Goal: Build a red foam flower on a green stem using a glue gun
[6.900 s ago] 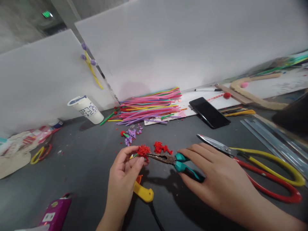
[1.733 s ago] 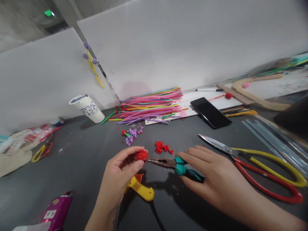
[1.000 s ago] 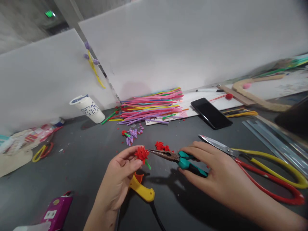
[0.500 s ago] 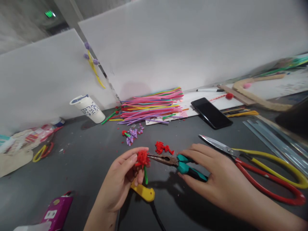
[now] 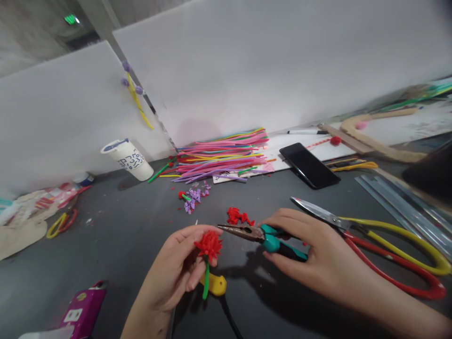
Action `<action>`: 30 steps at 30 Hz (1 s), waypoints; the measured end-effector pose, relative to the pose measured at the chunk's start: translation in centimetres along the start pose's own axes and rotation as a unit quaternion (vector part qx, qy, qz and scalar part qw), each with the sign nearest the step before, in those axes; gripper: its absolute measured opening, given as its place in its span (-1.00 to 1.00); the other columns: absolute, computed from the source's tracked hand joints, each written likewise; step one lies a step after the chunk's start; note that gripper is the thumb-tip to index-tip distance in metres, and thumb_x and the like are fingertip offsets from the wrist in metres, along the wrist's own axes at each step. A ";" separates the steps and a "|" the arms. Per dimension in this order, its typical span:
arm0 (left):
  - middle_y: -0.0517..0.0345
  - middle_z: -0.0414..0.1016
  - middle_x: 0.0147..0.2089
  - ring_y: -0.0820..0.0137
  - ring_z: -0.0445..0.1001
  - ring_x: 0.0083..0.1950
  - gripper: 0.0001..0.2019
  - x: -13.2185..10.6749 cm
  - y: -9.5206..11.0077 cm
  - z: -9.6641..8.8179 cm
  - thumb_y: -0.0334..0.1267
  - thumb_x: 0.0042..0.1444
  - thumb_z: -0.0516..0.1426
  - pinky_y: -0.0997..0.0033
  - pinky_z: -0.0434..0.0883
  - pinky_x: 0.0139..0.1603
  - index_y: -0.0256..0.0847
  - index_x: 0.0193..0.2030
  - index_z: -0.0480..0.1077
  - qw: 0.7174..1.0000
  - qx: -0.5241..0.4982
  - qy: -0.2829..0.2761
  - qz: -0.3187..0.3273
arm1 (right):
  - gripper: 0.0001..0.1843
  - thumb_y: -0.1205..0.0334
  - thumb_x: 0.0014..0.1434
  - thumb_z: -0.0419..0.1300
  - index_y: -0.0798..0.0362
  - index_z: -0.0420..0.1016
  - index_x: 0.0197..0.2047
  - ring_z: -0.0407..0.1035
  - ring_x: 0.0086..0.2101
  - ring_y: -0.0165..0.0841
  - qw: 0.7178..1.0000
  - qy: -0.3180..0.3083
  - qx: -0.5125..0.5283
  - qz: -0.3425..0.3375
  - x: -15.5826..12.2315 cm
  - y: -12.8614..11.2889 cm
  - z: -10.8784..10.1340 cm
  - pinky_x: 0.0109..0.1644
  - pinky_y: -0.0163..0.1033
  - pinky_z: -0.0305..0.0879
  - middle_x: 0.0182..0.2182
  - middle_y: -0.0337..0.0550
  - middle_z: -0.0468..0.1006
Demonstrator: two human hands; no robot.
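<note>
Between the thumb and fingers of my left hand is a red flower with spiky petals and a short green stem that hangs down. My right hand is closed round the teal and black handles of long-nose pliers. The pliers' rusty tips lie just above and right of the flower, apart from it. Behind the pliers lies a small pile of red pieces. Below the flower, a yellow handle with a black cord rests on the table, partly hidden by my left hand.
Large scissors with red and yellow handles lie to the right, near a phone. Farther back are a bundle of coloured stems, purple bits and a white cup. A purple box stands at the lower left.
The flower has turned and dropped slightly in my left hand, so its petals and stem show more. The pliers' tips have come away from its petals.
</note>
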State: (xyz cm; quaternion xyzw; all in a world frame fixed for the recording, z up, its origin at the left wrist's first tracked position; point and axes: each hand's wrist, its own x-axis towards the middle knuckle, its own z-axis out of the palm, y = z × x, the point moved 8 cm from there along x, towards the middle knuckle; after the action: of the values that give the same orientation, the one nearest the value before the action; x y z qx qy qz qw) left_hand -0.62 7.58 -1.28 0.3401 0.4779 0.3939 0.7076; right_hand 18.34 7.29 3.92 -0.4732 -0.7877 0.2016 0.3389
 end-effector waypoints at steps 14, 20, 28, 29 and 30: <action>0.10 0.52 -0.63 0.80 0.06 -0.83 -0.79 0.0 -0.5 0.5 -0.17 0.01 0.24 0.80 -0.09 -0.80 -0.31 -0.36 0.57 0.998 -0.039 -0.017 -0.036 | -0.77 0.38 0.01 0.20 0.00 0.51 -0.22 0.39 -0.36 -0.33 1.000 0.002 -0.010 -0.018 -0.2 -0.6 -0.1 -0.31 -0.28 0.33 -0.38 -0.19 0.47; 0.13 0.50 -0.64 0.79 0.05 -0.84 -0.80 0.1 -0.7 0.6 -0.19 0.01 0.23 0.80 -0.08 -0.81 -0.32 -0.37 0.55 0.998 -0.031 -0.022 -0.046 | -0.79 0.39 0.04 0.19 0.00 0.50 -0.22 0.37 -0.34 -0.34 1.000 -0.002 -0.004 -0.024 -0.2 -0.6 0.1 -0.29 -0.29 0.31 -0.38 -0.21 0.48; 0.11 0.52 -0.64 0.79 0.07 -0.84 -0.78 0.1 -0.8 0.7 -0.18 -0.01 0.25 0.82 -0.06 -0.82 -0.35 -0.40 0.53 0.996 -0.049 -0.044 -0.052 | -0.80 0.37 0.07 0.15 0.03 0.49 -0.21 0.35 -0.36 -0.31 0.999 0.009 -0.023 -0.037 -0.4 -0.7 0.0 -0.31 -0.23 0.29 -0.38 -0.17 0.50; 0.10 0.52 -0.64 0.79 0.07 -0.84 -0.79 0.1 -0.8 0.7 -0.19 -0.01 0.25 0.82 -0.05 -0.82 -0.35 -0.38 0.54 0.996 -0.053 -0.048 -0.052 | -0.79 0.37 0.06 0.16 0.03 0.49 -0.19 0.35 -0.35 -0.31 0.999 0.012 -0.020 -0.034 -0.4 -0.7 -0.1 -0.30 -0.24 0.29 -0.37 -0.18 0.50; 0.10 0.53 -0.63 0.79 0.08 -0.84 -0.79 0.1 -0.9 0.7 -0.20 -0.01 0.25 0.82 -0.04 -0.82 -0.35 -0.36 0.55 0.996 -0.057 -0.050 -0.051 | -0.78 0.38 0.05 0.17 0.02 0.48 -0.19 0.36 -0.34 -0.31 0.999 0.014 -0.015 -0.030 -0.4 -0.7 -0.1 -0.29 -0.24 0.30 -0.35 -0.18 0.50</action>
State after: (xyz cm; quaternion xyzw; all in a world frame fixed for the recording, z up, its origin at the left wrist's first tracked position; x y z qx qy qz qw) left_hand 0.28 7.20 -1.83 0.2933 0.4356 0.3668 0.7679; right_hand 18.13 6.66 4.29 -0.4569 -0.7997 0.1730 0.3489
